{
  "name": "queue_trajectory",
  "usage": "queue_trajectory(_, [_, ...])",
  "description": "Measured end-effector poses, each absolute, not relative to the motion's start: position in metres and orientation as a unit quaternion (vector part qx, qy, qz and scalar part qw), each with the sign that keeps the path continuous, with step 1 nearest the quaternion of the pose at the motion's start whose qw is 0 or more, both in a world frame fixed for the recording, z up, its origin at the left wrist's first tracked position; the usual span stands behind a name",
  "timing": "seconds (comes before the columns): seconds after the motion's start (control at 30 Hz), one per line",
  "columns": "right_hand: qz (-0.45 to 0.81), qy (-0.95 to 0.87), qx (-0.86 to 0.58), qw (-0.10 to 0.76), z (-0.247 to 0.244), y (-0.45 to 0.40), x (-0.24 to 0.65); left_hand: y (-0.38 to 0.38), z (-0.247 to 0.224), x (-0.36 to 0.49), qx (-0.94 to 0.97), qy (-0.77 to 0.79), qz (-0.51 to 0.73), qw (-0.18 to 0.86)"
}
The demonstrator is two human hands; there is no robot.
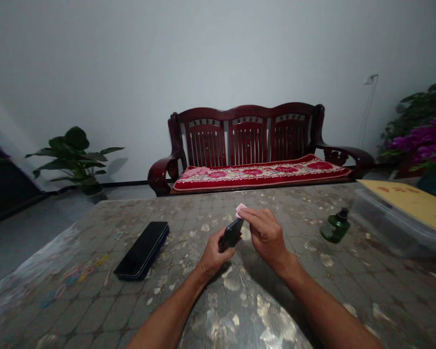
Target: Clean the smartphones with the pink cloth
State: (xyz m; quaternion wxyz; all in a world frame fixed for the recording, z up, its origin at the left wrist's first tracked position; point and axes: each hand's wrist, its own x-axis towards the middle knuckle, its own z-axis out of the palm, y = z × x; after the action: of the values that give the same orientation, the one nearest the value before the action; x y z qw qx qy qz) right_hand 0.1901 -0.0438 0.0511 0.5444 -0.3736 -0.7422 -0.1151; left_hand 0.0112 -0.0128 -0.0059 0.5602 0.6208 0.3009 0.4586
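Observation:
A dark smartphone [231,235] is tilted up in my left hand [215,253], whose fingers and thumb wrap its lower sides. Above the phone's top edge, my right hand [266,233] pinches a small pink piece [241,209], cloth or paper, I cannot tell which. That piece sits at or very near the phone's upper end. Both hands are raised over the middle of the table. To the left lies a stack of dark phones [142,251], the top one with its black screen facing up.
The table [210,310] has a patterned cover. Several coloured rubber bands [80,274] lie at the left. At the right stand a green pump bottle [335,227] and a clear plastic box [392,225] with a yellow sheet [410,201] on top. A wooden bench [247,114] stands beyond.

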Motion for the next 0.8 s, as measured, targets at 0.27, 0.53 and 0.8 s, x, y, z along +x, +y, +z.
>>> queue_trajectory(0.27, [-0.124, -0.766, -0.343, 0.53, 0.052, -0.049, 0.184, -0.013, -0.001, 0.012, 0.613, 0.299, 0.463, 0.565])
queue_trajectory(0.53, [-0.111, -0.728, -0.372, 0.564, 0.049, -0.043, 0.19, -0.023, -0.012, 0.017, 0.455, 0.28, 0.431, 0.728])
queue_trajectory(0.8, [-0.116, -0.756, -0.402, 0.503, 0.043, -0.04, 0.184, -0.023, -0.025, 0.02, 0.298, 0.283, 0.382, 0.828])
